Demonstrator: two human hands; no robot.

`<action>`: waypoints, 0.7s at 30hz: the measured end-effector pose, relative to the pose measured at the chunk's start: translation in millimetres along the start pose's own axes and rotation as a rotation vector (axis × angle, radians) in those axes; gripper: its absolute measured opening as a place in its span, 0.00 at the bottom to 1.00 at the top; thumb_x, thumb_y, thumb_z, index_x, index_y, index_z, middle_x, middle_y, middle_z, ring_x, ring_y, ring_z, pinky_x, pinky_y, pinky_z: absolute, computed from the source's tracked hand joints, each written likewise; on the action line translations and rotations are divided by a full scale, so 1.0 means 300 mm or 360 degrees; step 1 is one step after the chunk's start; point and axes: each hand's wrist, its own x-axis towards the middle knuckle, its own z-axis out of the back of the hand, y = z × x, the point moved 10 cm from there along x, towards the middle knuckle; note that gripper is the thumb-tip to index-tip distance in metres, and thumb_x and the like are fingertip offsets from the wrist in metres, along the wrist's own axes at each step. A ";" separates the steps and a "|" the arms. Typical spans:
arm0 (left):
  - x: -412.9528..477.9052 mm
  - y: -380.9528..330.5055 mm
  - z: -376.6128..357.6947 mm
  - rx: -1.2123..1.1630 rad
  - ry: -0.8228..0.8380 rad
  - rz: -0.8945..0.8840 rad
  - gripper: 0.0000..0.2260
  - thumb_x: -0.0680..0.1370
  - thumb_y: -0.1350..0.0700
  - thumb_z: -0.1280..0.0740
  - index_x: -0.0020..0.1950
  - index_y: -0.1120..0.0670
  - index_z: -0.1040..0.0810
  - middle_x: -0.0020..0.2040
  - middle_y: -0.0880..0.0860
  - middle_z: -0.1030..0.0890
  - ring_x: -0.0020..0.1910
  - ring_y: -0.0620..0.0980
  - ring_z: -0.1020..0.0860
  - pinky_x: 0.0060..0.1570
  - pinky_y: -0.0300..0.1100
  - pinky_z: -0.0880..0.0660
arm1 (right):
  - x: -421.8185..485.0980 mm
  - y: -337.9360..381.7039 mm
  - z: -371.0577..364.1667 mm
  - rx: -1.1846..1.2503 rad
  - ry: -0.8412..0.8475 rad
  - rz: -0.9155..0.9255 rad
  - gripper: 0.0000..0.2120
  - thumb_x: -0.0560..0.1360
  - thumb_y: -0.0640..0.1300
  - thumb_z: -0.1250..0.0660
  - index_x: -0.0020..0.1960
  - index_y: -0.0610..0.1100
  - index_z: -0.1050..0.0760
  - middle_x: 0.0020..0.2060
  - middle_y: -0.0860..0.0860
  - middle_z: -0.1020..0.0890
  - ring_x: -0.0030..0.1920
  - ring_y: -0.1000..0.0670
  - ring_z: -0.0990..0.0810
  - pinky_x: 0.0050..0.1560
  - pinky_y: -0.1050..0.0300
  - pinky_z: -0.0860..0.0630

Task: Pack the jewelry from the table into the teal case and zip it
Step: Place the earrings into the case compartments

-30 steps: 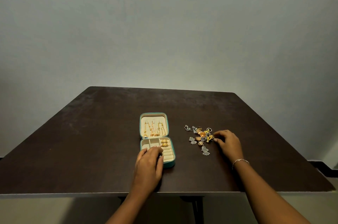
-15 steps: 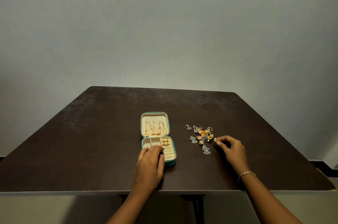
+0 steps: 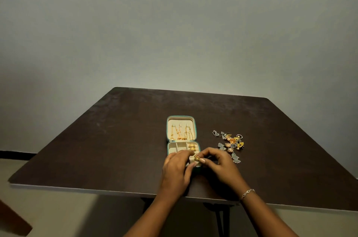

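Fingertips (image 3: pixel 202 160), right hand (image 3: pixel 219 165), pinch gold ring (image 3: pixel 197 158) over teal case (image 3: pixel 167 130).

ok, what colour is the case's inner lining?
Plain cream. The lining of the teal case shows best in the head view.
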 end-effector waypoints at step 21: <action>-0.006 0.052 -0.041 0.0003 0.0169 0.0147 0.16 0.75 0.49 0.47 0.46 0.55 0.23 0.44 0.50 0.18 0.44 0.50 0.21 0.58 0.44 0.33 | -0.008 0.055 -0.014 -0.0096 -0.0022 0.0118 0.10 0.72 0.38 0.32 0.44 0.53 0.20 0.42 0.55 0.20 0.47 0.60 0.25 0.46 0.70 0.30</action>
